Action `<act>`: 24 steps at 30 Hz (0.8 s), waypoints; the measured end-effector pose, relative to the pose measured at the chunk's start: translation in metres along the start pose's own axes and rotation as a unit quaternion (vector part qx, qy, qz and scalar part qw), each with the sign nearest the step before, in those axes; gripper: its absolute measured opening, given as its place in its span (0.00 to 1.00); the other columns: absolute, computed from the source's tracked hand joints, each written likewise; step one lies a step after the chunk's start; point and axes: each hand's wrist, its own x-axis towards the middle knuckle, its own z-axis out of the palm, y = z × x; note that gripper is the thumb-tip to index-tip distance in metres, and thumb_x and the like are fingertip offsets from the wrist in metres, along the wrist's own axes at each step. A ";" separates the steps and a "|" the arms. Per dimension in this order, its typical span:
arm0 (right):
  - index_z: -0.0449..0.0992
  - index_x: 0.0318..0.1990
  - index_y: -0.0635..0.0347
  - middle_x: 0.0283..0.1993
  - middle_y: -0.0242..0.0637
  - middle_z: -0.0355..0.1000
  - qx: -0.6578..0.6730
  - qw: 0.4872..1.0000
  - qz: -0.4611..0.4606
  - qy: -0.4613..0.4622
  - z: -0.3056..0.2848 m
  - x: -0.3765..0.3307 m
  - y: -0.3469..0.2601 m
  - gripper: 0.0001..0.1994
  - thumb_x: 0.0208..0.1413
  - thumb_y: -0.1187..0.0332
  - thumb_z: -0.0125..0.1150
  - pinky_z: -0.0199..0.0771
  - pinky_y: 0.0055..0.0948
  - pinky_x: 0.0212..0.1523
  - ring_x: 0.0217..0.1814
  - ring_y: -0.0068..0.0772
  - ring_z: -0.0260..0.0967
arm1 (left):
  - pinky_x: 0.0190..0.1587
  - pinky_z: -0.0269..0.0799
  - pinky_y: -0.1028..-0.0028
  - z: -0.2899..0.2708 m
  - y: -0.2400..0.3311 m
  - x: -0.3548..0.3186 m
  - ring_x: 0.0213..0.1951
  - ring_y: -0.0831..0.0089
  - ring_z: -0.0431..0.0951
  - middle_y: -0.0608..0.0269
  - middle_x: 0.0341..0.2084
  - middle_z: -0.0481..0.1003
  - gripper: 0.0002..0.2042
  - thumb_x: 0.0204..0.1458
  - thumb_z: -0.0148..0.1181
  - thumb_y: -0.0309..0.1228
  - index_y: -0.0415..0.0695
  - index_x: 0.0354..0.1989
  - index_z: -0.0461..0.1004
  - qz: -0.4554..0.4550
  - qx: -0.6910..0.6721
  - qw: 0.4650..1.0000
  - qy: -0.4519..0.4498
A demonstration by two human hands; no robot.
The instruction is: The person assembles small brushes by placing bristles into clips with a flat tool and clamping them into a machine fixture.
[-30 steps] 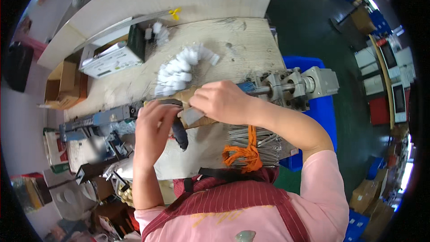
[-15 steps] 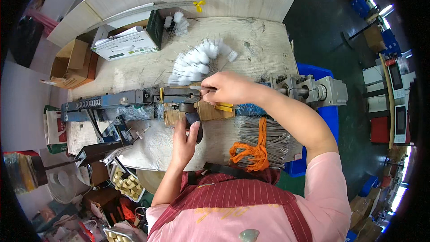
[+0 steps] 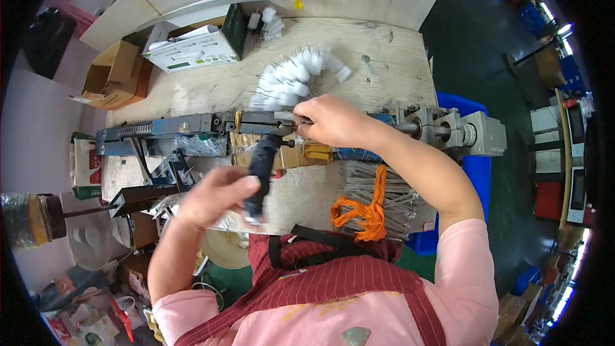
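My left hand, smeared by motion, is beside the dark handle in front of the long metal bench fixture. Its thumb stretches to the handle's left side and its fingers are apart, not wrapped round it; some fingertips are hidden. At the end of the fixture's jaw, my right hand is closed in a pinch. Whatever it holds there is too small and covered to name. Just beyond lies a heap of white bristle brushes with thin wire stems.
Bundled wire pieces with an orange cloth tie lie near right. A motor-like unit ends the fixture above a blue bin. A white box and a brown carton stand far left.
My left hand has moved left and toward me, and the dark handle has swung down toward me. My right hand stays pinched at the jaw. The whole view has shifted slightly.
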 end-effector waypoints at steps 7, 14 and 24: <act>0.73 0.30 0.61 0.29 0.46 0.72 -0.072 0.991 -0.058 0.099 0.014 -0.014 -0.005 0.05 0.48 0.70 0.58 0.72 0.43 0.33 0.35 0.51 0.73 | 0.16 0.65 0.76 0.101 -0.088 0.074 0.14 0.79 0.71 0.63 0.14 0.73 0.13 0.52 0.61 0.33 0.38 0.20 0.70 0.046 -0.058 0.976 0.203; 0.69 0.32 0.72 0.31 0.55 0.70 -0.042 0.998 -0.028 0.028 0.089 -0.049 -0.012 0.18 0.55 0.60 0.61 0.76 0.42 0.31 0.30 0.55 0.73 | 0.29 0.73 0.56 0.073 -0.135 0.092 0.25 0.46 0.78 0.42 0.21 0.76 0.11 0.43 0.66 0.32 0.35 0.22 0.75 0.150 0.363 0.859 0.327; 0.70 0.48 0.69 0.48 0.49 0.67 -0.301 0.938 -0.064 0.163 0.076 -0.056 0.034 0.16 0.50 0.77 0.56 0.81 0.32 0.28 0.46 0.44 0.73 | 0.35 0.73 0.74 0.037 -0.146 0.031 0.33 0.74 0.76 0.58 0.33 0.76 0.12 0.58 0.58 0.32 0.33 0.42 0.73 0.170 0.063 0.929 0.322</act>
